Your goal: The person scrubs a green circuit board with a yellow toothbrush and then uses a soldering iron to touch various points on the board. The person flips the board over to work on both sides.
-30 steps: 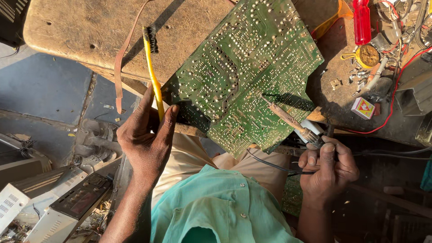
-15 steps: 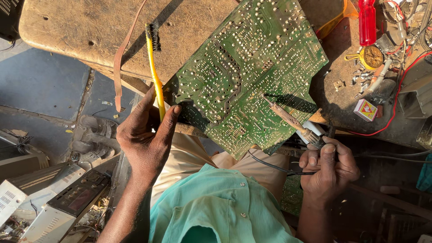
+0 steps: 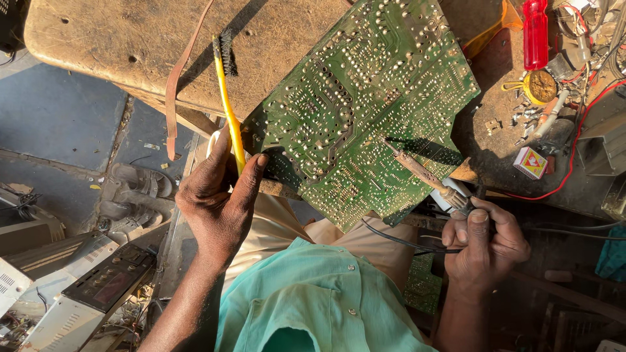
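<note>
Hidden parts: the near edge of the circuit board (image 3: pixel 365 111) goes behind the left hand (image 3: pixel 218 202) and over the person's lap, so I cannot see how it is supported there. The handle of the soldering iron (image 3: pixel 424 176) is covered by the right hand (image 3: pixel 486 244). Things at the far right are cut by the picture edge and are hard to make out.

Left side: grey electronic boxes (image 3: pixel 78 293) lie on the floor, near a pair of sandals (image 3: pixel 140 189). A brown strap (image 3: pixel 179 78) hangs over the edge of the worn wooden table (image 3: pixel 111 39).

Left hand: the fingers and thumb are closed around the lower end of a yellow brush (image 3: pixel 225 98). The dark bristles point away from the person. The thumb is also just beside the left corner of the circuit board.

Circuit board: large, green, tilted, with the solder side up. It shows many small silver points and pale tracks. It lies in the middle, partly on the table.

Soldering iron: its tip touches the board in the right part and throws a dark shadow.

Right hand: it is closed tightly on the iron's handle, thumb on top. A black cable (image 3: pixel 398 241) runs from it.

Right side: a red screwdriver handle (image 3: pixel 536 36), a round yellow tin (image 3: pixel 540 85) and a small red and white box (image 3: pixel 530 163) lie on the table.
</note>
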